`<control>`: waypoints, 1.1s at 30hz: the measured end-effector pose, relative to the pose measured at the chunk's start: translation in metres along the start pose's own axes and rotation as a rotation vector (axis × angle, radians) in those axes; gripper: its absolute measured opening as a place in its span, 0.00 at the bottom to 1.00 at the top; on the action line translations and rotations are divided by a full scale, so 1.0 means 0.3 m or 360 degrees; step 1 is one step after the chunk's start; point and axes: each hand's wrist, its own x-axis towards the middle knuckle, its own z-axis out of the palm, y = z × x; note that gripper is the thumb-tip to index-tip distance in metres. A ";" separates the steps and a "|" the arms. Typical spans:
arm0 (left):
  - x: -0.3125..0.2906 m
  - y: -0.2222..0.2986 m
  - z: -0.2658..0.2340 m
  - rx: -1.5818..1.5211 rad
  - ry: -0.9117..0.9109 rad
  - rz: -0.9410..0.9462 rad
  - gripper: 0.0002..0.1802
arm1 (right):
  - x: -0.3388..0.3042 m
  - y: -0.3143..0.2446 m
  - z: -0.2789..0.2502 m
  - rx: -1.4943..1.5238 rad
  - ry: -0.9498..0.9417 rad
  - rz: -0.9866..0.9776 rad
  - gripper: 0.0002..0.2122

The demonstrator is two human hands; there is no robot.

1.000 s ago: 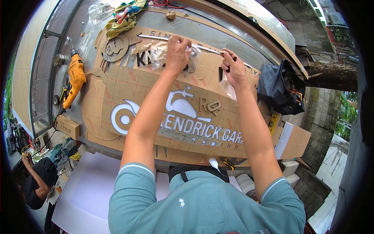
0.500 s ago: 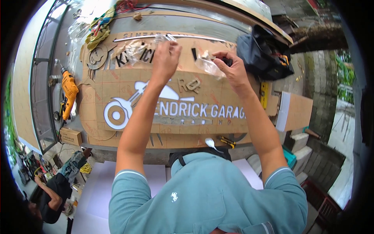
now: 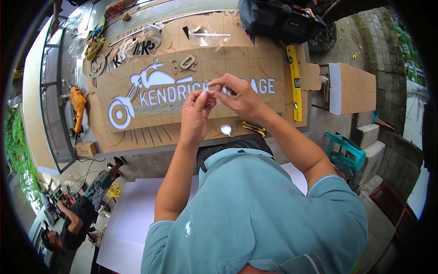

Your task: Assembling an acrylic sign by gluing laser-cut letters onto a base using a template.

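Observation:
My left hand (image 3: 197, 116) and my right hand (image 3: 242, 98) meet in front of the board, fingertips pinched together. Something small and pale seems to sit between them, too small to make out. Beneath and beyond them lies the brown paper-covered sign board (image 3: 255, 64), with white cut-out lettering (image 3: 165, 93) and a white motorcycle shape (image 3: 119, 112). My hands and wrists hide part of the lettering. Loose brown letter pieces (image 3: 183, 64) rest on its upper part. Nearer to me are a white plastic spoon (image 3: 226, 130) and a yellow-black cutter knife (image 3: 253, 129).
An orange power drill (image 3: 78, 107) lies left, above a small box (image 3: 86, 149). A yellow spirit level (image 3: 294, 84) and a dark bag (image 3: 280, 23) are on the right. Clear plastic bags (image 3: 210, 39) and black letters (image 3: 145, 47) lie at the back. Another person (image 3: 82, 214) works lower left.
Both hands have come back from the far side, where they were apart near the plastic bags and black letters, and now meet over the sign's near part. My view has shifted and turned.

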 end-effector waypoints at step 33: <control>-0.338 -0.479 0.407 0.2611 -0.0552 0.0511 0.09 | -0.732 0.230 -0.485 0.0971 -0.0372 0.0451 0.16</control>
